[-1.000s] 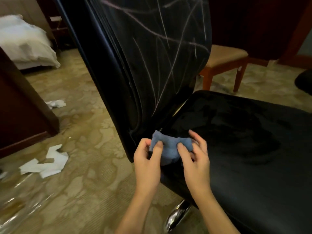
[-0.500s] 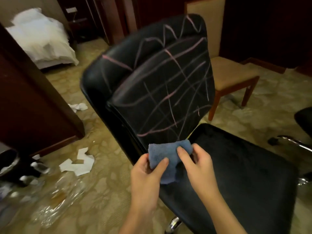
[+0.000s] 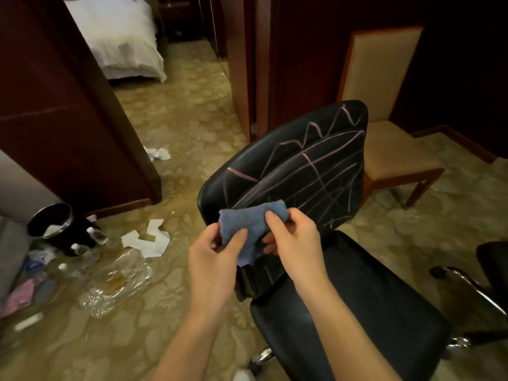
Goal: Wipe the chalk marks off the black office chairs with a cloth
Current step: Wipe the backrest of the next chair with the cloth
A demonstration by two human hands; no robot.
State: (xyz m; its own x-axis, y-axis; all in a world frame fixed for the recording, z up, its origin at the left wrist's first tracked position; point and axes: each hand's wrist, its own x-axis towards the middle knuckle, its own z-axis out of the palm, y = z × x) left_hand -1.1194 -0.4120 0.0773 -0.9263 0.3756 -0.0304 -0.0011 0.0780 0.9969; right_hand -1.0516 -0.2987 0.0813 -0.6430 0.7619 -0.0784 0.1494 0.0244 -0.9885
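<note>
Carpet (image 3: 178, 127), patterned, covers the floor; bed (image 3: 118, 31) visible through the doorway at rear. Chair (image 3: 357, 298), black, stands right of centre with its seat toward the viewer's right; backrest (image 3: 308, 171) tilts up and away, long axis running from lower left to upper right, crossed by many pink chalk marks (image 3: 316, 160), none visibly wiped. Wooden chair (image 3: 390, 149) just behind it. Bin (image 3: 50, 221) tipped at left, with paper scraps (image 3: 148, 240) and plastic wrap (image 3: 118, 281) scattered near. Left hand (image 3: 211, 265) pinches the cloth's left side between thumb and fingers; right hand (image 3: 294, 237) pinches its right side, thumb on top. Cloth (image 3: 247, 226), blue, bunched, is stretched between both hands in front of the backrest's lower left edge; contact cannot be confirmed. Judgement: marks lie directly ahead and up-right of the cloth; right hand is nearer, so it likely leads the stroke along the backrest.
</note>
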